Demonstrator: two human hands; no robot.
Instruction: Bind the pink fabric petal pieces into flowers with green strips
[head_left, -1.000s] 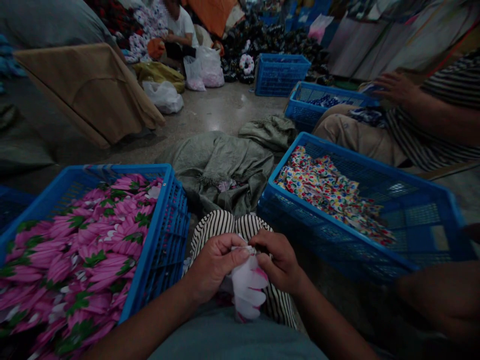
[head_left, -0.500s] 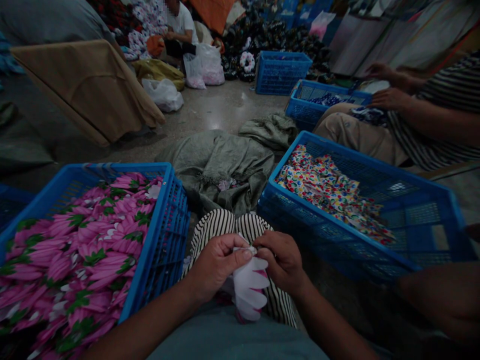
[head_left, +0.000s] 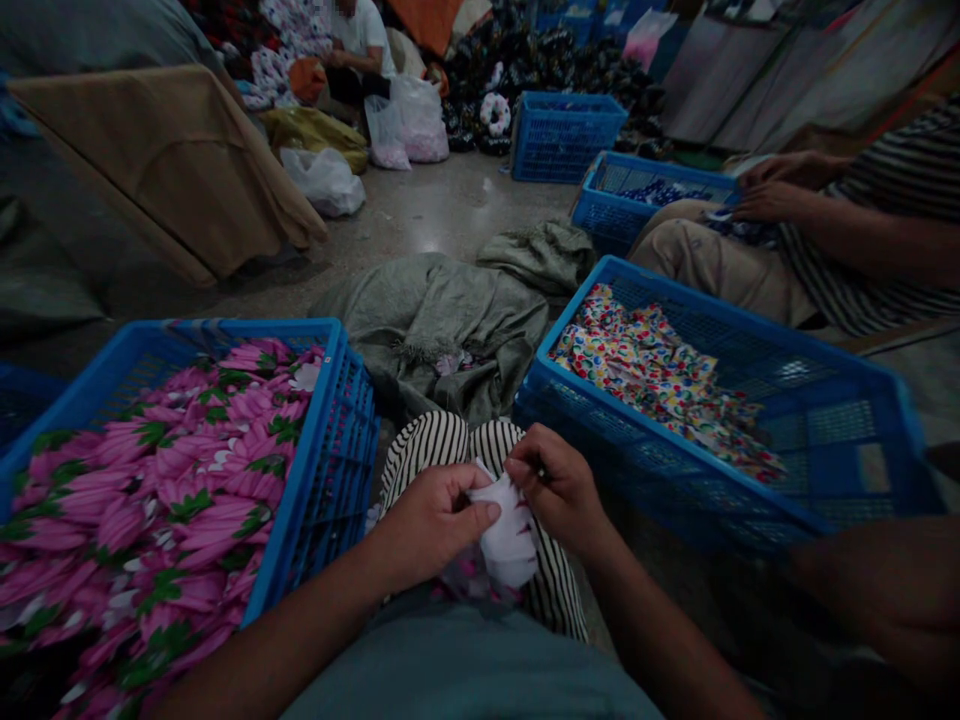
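Note:
Over my lap, my left hand (head_left: 442,515) pinches a white fabric piece with petal-shaped lobes (head_left: 510,540) between thumb and fingers. The piece hangs below the thumb, partly folded, with pink showing at its lower edge. My right hand (head_left: 559,490) is at the piece's upper right edge, its thumb and index finger pressed together. Whatever those fingertips hold is too small to make out. To the left, a blue crate (head_left: 334,335) holds a heap of pink fabric petal pieces with green leaf ends (head_left: 187,470).
On the right, another blue crate (head_left: 847,365) holds colourful printed fabric (head_left: 645,370). Grey-green sacking (head_left: 450,310) lies ahead on the floor. A person in stripes (head_left: 817,200) sits at right, near a further crate (head_left: 600,205). A brown-covered board (head_left: 165,170) stands left.
My right hand has lifted slightly up from the left thumb. The white piece has folded and turned in my left hand. The co-worker's hands at right have come together.

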